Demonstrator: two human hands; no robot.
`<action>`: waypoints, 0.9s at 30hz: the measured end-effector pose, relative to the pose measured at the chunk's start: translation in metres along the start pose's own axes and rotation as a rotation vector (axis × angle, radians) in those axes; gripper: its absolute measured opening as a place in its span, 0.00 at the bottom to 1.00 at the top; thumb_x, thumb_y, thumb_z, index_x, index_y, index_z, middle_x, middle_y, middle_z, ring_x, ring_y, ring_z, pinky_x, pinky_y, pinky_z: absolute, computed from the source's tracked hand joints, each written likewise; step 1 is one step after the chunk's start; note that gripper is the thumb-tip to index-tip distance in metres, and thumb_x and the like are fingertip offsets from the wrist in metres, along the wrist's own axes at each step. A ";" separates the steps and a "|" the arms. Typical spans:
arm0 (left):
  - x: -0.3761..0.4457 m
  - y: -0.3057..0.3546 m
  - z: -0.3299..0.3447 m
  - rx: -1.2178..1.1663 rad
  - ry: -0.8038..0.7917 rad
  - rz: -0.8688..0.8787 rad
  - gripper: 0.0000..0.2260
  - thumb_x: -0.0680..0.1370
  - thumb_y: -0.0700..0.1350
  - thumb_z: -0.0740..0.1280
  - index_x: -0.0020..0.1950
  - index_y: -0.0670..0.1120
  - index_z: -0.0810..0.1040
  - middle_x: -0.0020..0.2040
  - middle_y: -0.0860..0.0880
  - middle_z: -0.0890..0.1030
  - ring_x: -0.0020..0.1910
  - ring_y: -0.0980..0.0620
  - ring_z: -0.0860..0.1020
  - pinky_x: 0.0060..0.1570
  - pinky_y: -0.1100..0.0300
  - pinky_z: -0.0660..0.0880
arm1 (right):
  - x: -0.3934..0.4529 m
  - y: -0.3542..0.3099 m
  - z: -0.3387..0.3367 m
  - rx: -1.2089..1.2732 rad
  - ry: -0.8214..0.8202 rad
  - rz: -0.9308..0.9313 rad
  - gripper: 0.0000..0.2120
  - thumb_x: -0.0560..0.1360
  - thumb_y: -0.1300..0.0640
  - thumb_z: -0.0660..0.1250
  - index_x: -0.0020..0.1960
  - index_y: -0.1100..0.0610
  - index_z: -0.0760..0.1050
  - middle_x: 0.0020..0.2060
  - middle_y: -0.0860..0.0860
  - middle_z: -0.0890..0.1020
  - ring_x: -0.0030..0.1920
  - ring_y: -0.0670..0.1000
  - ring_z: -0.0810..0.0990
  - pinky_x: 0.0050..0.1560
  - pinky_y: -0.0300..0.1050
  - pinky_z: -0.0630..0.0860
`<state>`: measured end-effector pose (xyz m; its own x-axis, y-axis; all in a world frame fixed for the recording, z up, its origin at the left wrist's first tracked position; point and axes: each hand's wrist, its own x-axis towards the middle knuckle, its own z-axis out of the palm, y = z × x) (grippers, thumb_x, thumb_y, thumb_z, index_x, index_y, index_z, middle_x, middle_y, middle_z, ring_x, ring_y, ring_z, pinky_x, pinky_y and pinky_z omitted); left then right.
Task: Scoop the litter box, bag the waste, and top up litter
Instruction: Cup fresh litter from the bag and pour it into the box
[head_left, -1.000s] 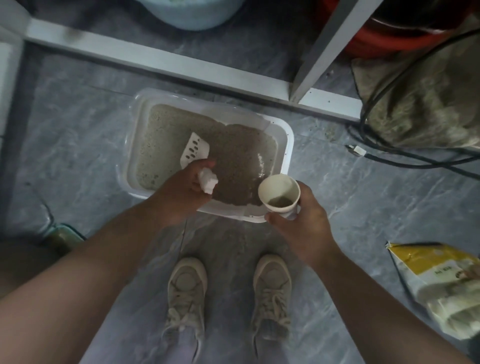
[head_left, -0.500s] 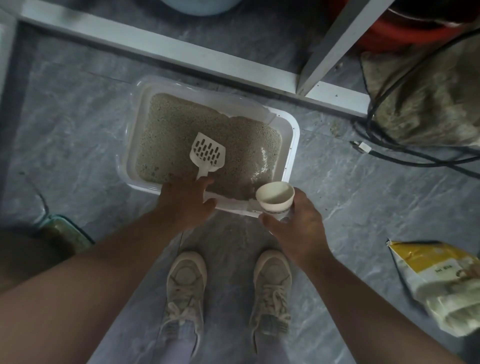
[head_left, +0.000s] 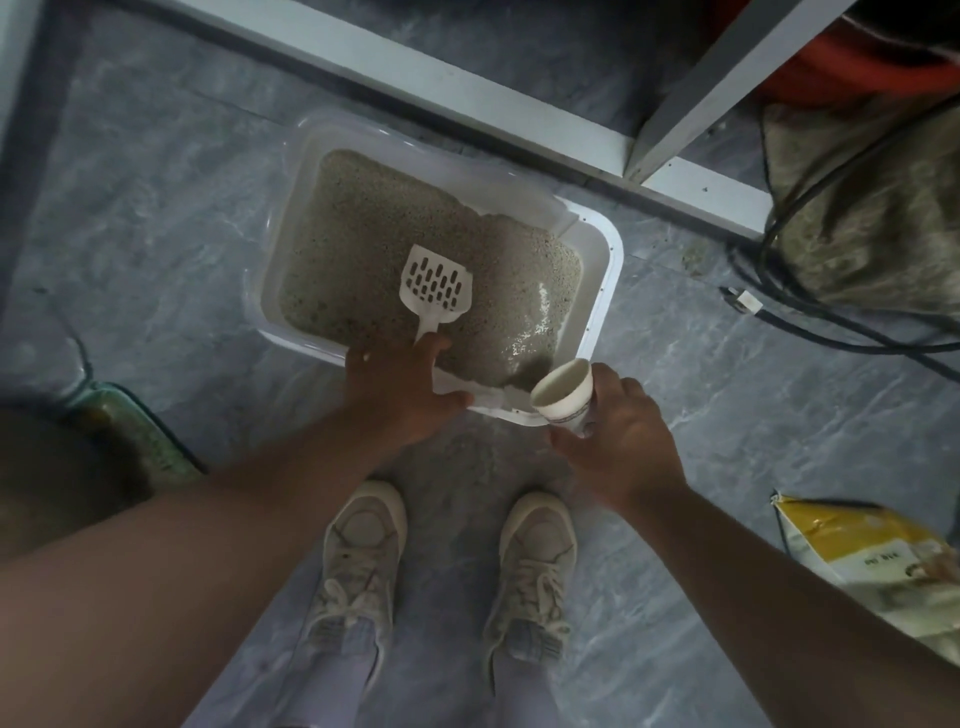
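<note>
Left hand: forearm reaches forward from the lower left; the hand grips the handle of the white slotted scoop, fingers curled over it at the box's near rim.
Scoop: blade lies flat on the litter, slots up, near the middle of the box.
Litter box: white tray on the grey floor, litter spread across most of it.
Right hand: wraps a paper cup, tipped toward the box's near right corner; it looks empty, though the inside is dim.
Yellow bag: on the floor at far right, well apart from the box.
</note>
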<state>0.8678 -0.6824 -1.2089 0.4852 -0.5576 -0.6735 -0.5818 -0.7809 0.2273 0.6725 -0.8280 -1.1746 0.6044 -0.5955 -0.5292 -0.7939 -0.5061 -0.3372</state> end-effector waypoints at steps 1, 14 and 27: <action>0.000 0.000 0.000 -0.016 -0.001 -0.004 0.34 0.72 0.69 0.65 0.74 0.59 0.62 0.70 0.52 0.74 0.72 0.47 0.67 0.70 0.44 0.59 | 0.000 -0.001 -0.001 -0.063 -0.032 -0.035 0.33 0.69 0.45 0.75 0.69 0.55 0.69 0.53 0.57 0.77 0.53 0.59 0.77 0.51 0.55 0.78; -0.002 -0.003 0.002 -0.060 0.024 -0.003 0.37 0.69 0.69 0.67 0.74 0.58 0.63 0.67 0.53 0.77 0.67 0.48 0.73 0.70 0.45 0.61 | 0.008 -0.006 -0.003 -0.075 -0.013 -0.008 0.31 0.68 0.44 0.75 0.66 0.53 0.70 0.52 0.57 0.77 0.52 0.60 0.77 0.51 0.55 0.78; -0.005 0.001 0.001 -0.053 -0.017 -0.025 0.39 0.70 0.68 0.66 0.78 0.59 0.58 0.71 0.52 0.73 0.72 0.48 0.69 0.74 0.43 0.54 | 0.011 -0.002 -0.004 -0.089 -0.086 -0.025 0.30 0.68 0.42 0.74 0.65 0.54 0.70 0.51 0.57 0.77 0.52 0.60 0.77 0.52 0.56 0.78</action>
<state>0.8640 -0.6799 -1.2062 0.4879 -0.5335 -0.6909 -0.5341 -0.8085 0.2471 0.6808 -0.8363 -1.1766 0.6134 -0.5283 -0.5871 -0.7669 -0.5760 -0.2830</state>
